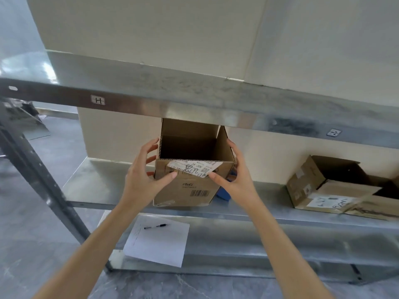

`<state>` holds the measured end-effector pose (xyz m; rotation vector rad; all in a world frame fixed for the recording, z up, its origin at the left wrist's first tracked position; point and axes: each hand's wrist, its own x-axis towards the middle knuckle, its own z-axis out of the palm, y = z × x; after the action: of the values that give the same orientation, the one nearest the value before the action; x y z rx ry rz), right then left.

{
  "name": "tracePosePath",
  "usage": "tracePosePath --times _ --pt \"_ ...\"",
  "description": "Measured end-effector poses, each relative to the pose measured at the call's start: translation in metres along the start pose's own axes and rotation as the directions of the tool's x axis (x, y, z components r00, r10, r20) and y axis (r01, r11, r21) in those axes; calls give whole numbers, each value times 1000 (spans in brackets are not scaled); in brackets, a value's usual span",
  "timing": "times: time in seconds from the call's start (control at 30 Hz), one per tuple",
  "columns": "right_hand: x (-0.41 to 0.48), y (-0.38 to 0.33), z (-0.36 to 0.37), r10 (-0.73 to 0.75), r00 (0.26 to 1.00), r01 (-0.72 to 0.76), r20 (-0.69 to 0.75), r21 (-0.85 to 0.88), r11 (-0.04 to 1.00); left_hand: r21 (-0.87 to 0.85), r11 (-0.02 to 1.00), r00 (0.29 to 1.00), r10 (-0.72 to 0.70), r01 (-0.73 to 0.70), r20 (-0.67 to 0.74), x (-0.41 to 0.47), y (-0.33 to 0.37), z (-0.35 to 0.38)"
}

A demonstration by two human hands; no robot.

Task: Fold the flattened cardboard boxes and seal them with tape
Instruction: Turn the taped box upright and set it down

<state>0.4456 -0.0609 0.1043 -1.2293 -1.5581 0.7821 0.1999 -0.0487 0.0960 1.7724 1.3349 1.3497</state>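
Gripping the cardboard box (187, 188) from both sides, your left hand (141, 176) curls round its left front corner and your right hand (236, 179) round the right one, thumbs pressing its front face by the white label (194, 166). Its top is open, at the middle shelf's (90, 190) front edge. Another opened box (319, 182) lies toward the right end; paper (159, 242) and a pen (155, 226) lie on the lower shelf (259, 244).

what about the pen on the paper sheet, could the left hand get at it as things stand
Probably yes, once it lets go: the left hand grips the cardboard box on the middle shelf, and the pen lies uncovered on the sheet of paper on the shelf below, close beside that forearm.
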Motion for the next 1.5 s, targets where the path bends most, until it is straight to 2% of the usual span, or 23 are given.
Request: tracePosePath --times 0.4,0.6,1.07,1.3,1.5 --pt "-38 29 -195 -41 996 31 -83 -115 993 -88 994 997 65 -62 33 -12 94 169" --pt "-44 58 -258 7 997 -20 -76 -165 986 -98 995 996 -15 24 92 -13 111 241" --pt "-29 125 -275 237 958 -267 -161 -200 943 -110 981 961 -131 161 242 3 67 304" --pt "-17 130 -278 209 937 -284 -280 -264 922 -73 991 968 -94 114 232 18 58 312" --pt "-18 127 -277 204 935 -290 -290 -295 911 -54 997 973 -49 63 224 19 51 312"
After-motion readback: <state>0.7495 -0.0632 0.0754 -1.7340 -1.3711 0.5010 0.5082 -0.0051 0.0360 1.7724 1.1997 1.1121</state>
